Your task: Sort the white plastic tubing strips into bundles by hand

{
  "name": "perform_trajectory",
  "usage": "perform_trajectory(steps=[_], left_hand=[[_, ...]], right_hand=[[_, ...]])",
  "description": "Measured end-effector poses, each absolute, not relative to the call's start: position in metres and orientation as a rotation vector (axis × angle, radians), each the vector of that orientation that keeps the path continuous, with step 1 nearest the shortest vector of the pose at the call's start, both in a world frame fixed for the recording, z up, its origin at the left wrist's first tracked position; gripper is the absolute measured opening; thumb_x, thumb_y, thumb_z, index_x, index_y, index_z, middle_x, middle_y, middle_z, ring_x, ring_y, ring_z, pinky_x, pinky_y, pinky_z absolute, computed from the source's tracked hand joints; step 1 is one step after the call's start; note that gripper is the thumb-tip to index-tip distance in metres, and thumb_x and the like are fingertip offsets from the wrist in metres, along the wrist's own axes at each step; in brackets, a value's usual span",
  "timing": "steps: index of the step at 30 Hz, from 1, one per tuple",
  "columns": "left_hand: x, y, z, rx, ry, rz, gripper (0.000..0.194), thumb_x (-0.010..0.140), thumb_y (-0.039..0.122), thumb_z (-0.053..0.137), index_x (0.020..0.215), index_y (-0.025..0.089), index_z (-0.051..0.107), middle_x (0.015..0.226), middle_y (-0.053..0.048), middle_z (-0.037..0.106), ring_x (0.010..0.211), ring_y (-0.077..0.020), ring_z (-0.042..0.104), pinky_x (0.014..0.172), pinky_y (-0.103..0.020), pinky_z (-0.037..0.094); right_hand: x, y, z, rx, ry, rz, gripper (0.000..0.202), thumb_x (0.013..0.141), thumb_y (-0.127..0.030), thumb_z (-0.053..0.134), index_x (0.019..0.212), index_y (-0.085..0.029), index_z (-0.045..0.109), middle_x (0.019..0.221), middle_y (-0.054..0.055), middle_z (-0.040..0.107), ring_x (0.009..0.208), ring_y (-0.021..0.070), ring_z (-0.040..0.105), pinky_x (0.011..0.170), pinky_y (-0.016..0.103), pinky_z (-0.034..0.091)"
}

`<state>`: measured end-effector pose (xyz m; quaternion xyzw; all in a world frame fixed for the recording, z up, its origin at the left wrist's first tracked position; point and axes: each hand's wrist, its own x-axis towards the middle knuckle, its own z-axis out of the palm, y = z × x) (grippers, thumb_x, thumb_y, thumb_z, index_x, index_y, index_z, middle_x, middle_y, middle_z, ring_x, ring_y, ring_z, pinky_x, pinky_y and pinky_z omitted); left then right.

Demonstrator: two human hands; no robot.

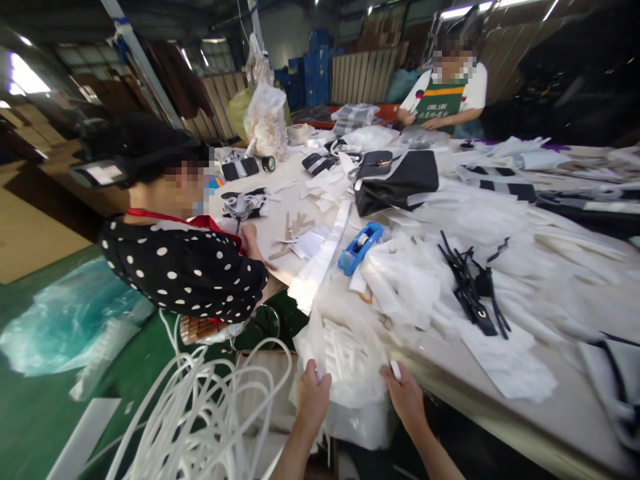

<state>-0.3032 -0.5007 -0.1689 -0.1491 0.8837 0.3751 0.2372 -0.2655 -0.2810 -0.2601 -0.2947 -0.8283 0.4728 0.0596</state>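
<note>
At the bench's near edge (434,348) | clear bag (357,393) of white strips (345,353) | left hand (314,388) pinching its left rim, right hand (403,392) its right rim plus a small white piece (396,371) | apparently gripped at opposite sides to keep the mouth wide

Dim indoor scene, wide-angle. Daylight glares white through a window (27,72) at upper left; ceiling lights (467,9) make bright streaks above. The table (565,420) is softly lit, with dark shadow underneath. Edges look stretched and smeared; pixel blocks cover two faces (187,183).
</note>
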Motion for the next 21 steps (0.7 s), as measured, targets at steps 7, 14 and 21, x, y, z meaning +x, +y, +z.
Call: perform_trajectory(steps=[7,14,21], left_hand=[[-0.301,-0.491,-0.164,-0.36,2.435,1.164,0.024,0.095,0.018,0.048,0.116,0.017,0.059,0.113,-0.011,0.074,0.107,-0.022,0.068,0.091,-0.026,0.047],[-0.303,-0.492,-0.163,-0.448,2.406,1.197,0.031,0.095,0.02,0.046,0.123,0.014,0.058,0.117,-0.015,0.074,0.108,-0.0239,0.069,0.092,-0.028,0.048],[-0.307,-0.49,-0.164,-0.44,2.294,1.386,0.034,0.093,0.035,0.05,0.12,0.014,0.058,0.084,-0.004,0.067,0.081,-0.0209,0.066,0.079,-0.029,0.047]], right_hand=[[-0.279,-0.266,-0.261,-0.849,-2.51,1.433,0.035,0.074,-0.062,0.048,0.069,-0.028,0.055,0.058,-0.001,0.06,0.06,0.0244,0.058,0.062,0.037,0.044],[-0.273,-0.263,-0.255,-0.826,-2.543,1.433,0.033,0.073,-0.06,0.048,0.069,-0.029,0.056,0.052,-0.001,0.059,0.056,0.0264,0.061,0.061,0.039,0.044],[-0.285,-0.252,-0.264,-0.837,-2.586,1.414,0.03,0.074,-0.056,0.046,0.067,-0.028,0.057,0.058,0.003,0.067,0.06,0.0271,0.066,0.064,0.04,0.051]])
